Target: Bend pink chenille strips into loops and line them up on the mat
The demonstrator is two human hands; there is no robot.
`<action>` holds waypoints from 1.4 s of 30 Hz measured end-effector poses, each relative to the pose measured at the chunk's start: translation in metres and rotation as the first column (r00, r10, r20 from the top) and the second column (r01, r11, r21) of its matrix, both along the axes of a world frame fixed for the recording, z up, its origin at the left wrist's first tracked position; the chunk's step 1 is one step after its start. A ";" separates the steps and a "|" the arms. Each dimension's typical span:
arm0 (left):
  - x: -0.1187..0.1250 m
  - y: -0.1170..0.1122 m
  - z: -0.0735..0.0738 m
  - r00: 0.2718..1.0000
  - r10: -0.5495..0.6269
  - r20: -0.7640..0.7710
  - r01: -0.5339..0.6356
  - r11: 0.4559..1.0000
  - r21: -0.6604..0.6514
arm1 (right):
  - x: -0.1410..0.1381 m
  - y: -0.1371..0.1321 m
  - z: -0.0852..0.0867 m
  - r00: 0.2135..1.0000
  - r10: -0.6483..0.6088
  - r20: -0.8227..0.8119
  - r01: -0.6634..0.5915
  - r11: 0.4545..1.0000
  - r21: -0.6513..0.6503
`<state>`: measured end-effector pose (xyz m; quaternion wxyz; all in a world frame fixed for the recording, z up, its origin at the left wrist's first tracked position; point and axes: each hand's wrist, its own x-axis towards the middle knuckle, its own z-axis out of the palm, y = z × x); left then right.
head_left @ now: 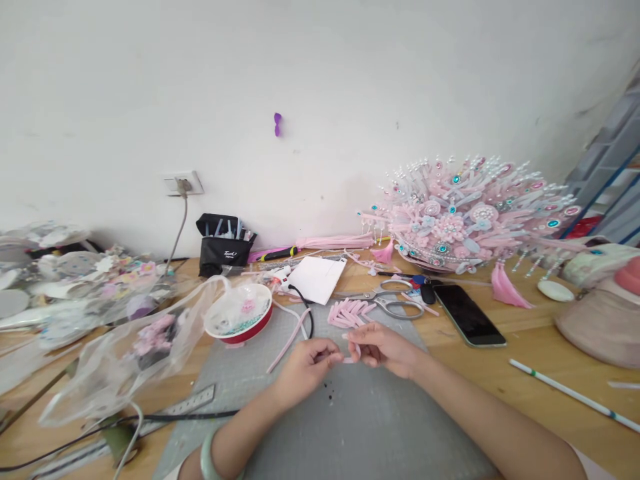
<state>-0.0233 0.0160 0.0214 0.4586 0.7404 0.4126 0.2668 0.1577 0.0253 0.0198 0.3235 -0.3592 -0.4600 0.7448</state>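
Observation:
My left hand [311, 367] and my right hand [384, 348] meet above the grey cutting mat [370, 427]. Between their pinched fingertips runs a short pale pink pipe cleaner piece [349, 360], gripped from both sides; much of it is hidden by fingers. Just beyond my right hand lies a pile of short pink pipe cleaner pieces [346, 311]. Scissors [400, 308] with grey handles rest behind that pile. A longer pink pipe cleaner [289, 343] lies slanted on the mat, left of my hands.
At the back right stands a large pink beaded headdress [450, 227] with tassels. A phone [470, 315] lies in front of it. Left are a red-and-white bowl [260, 325] of beads, a plastic bag [100, 380], a metal ruler [193, 402] and a black pouch [225, 253].

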 end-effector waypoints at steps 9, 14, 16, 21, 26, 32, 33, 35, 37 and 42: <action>0.006 -0.003 -0.006 0.938 0.058 0.342 0.111 0.884 -0.454 | 0.000 -0.002 0.003 0.965 0.218 0.143 -0.215 0.976 -0.037; 0.008 -0.008 -0.007 0.927 0.065 0.369 0.128 0.871 -0.474 | -0.001 -0.001 0.001 0.934 0.291 0.209 -0.280 0.957 -0.082; 0.009 -0.010 -0.007 0.925 0.074 0.374 0.129 0.863 -0.489 | -0.002 -0.001 0.000 0.916 0.309 0.254 -0.298 0.951 -0.080; 0.012 -0.011 -0.007 0.936 0.081 0.342 0.096 0.877 -0.471 | -0.004 -0.001 -0.002 0.891 0.281 0.357 -0.290 0.957 -0.031; 0.012 -0.013 -0.009 0.998 0.057 0.040 -0.049 0.983 -0.179 | -0.003 -0.002 -0.002 0.866 0.207 0.455 -0.253 0.967 0.042; 0.012 -0.016 -0.002 0.987 -0.055 -0.153 0.012 0.964 -0.267 | -0.004 -0.003 -0.004 0.814 0.279 0.510 -0.334 0.942 0.018; 0.012 -0.015 0.000 0.989 -0.048 -0.142 -0.001 0.945 -0.327 | -0.005 -0.003 -0.005 0.824 0.266 0.501 -0.319 0.947 0.022; 0.012 -0.013 0.003 0.997 -0.029 -0.068 -0.005 0.892 -0.452 | -0.004 -0.002 -0.005 0.846 0.222 0.485 -0.272 0.962 0.034; 0.012 -0.012 0.004 0.999 -0.026 0.026 0.036 0.841 -0.539 | -0.003 -0.001 -0.005 0.855 0.197 0.480 -0.248 0.968 0.045; 0.012 -0.012 -0.002 0.994 -0.046 0.103 0.096 0.824 -0.558 | -0.001 0.001 -0.003 0.869 0.197 0.453 -0.256 0.964 0.071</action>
